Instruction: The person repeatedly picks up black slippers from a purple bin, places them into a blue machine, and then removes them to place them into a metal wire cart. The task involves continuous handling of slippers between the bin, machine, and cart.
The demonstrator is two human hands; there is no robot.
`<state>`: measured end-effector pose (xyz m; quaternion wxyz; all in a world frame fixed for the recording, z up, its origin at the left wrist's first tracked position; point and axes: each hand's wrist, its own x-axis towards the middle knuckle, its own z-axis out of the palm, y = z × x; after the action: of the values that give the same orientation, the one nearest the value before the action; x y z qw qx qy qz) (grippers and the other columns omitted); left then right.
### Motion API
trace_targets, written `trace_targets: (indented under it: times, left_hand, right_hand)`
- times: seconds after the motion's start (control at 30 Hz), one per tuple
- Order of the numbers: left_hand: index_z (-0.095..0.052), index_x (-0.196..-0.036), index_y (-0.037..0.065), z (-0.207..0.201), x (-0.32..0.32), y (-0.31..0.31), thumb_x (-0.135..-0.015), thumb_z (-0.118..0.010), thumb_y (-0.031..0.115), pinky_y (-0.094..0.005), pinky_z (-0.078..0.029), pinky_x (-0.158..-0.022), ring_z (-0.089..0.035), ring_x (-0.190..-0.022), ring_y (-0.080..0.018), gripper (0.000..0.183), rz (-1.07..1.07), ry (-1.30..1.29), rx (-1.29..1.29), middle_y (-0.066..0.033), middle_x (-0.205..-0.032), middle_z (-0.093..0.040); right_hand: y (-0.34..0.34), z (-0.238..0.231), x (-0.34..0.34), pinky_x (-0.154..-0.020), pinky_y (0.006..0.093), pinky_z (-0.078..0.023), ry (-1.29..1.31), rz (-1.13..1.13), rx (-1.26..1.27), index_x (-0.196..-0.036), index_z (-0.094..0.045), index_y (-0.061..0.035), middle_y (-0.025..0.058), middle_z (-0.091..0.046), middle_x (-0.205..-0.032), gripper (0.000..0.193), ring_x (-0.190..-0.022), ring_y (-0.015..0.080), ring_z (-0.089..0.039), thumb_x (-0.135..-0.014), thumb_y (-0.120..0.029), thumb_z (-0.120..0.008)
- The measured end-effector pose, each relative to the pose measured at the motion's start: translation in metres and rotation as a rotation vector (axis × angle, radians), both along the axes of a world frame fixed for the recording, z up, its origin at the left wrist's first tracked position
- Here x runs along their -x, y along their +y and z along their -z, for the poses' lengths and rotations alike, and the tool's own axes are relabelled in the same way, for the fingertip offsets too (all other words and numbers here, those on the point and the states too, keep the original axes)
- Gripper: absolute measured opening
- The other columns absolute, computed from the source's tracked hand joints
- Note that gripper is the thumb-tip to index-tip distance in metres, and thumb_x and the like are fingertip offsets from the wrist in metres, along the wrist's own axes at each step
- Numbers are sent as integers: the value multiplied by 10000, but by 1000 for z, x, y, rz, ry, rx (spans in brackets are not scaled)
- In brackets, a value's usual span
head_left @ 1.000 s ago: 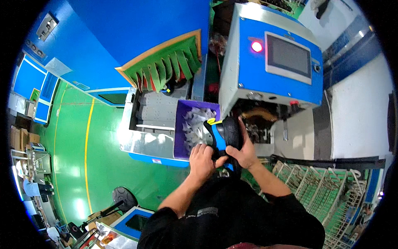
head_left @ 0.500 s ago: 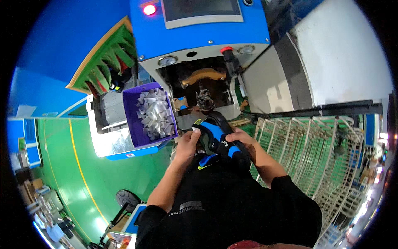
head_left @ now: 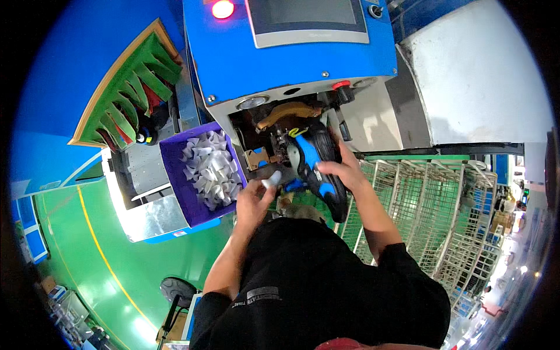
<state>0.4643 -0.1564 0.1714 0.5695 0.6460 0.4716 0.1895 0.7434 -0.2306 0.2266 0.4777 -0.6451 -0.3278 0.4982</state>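
My right hand [head_left: 346, 170] is closed around a black and blue shoe [head_left: 315, 158], gripping its right side. One end of the shoe reaches up into the opening of the blue machine [head_left: 291, 61], under a curved brown pad [head_left: 290, 114]. My left hand [head_left: 252, 200] pinches a small curved white piece [head_left: 272, 179] between thumb and fingers, just left of the shoe. Left of that hand, a purple bin [head_left: 170, 175] holds a heap of similar translucent white pieces [head_left: 211, 166]. The shoe hides part of the machine's opening.
A white wire rack [head_left: 420, 204] stands close on the right. At upper left is a wood-edged board [head_left: 111, 81] with green strips. The machine carries a screen [head_left: 306, 13], a lit red lamp [head_left: 222, 9] and a red-topped knob [head_left: 342, 87]. A green floor [head_left: 99, 274] lies at left.
My right hand has moved the shoe forward, away from my body and into the machine's opening. My left hand has come off the shoe, keeping the white piece.
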Motion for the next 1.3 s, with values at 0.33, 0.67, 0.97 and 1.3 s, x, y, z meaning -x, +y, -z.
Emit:
trace_targets:
  times: [0.33,0.67,0.97,1.3]
  left_hand:
    - [-677,-926,-47,59,65,15,-911,-746,347,-373,-545,-684,-714,-689,-257,400,-44,241,148,-175,-791,-736]
    - [-702,-1069,-19,82,100,43,-920,-730,368,-440,-562,-788,-734,-846,-343,416,-510,378,-438,-235,-949,-734]
    - [-694,-1168,-18,49,56,37,-994,-622,361,-395,-563,-840,-742,-929,-285,423,-30,122,138,-191,-1045,-761]
    - [-659,-1260,106,39,-13,-8,-1022,-400,702,-347,-530,-862,-668,-946,-213,691,458,-317,1291,-70,-1134,-702]
  right_hand:
    - [78,32,50,-801,486,-569,-1163,-237,505,-1670,-105,-293,389,-443,-1417,1109,-840,459,-680,-803,-407,-787]
    - [82,53,62,-543,426,-561,-1265,-144,457,-1669,-85,-202,440,-426,-1392,1025,-729,398,-687,-904,-464,-715]
    - [57,74,72,-633,468,-584,-1427,159,97,-1671,-128,-267,404,-437,-1420,1060,-886,489,-674,-845,-380,-783]
    - [-116,-5,133,-870,513,-579,-1217,-408,191,-1589,-401,-293,329,-524,-1333,968,-1042,487,-674,-732,-325,-851]
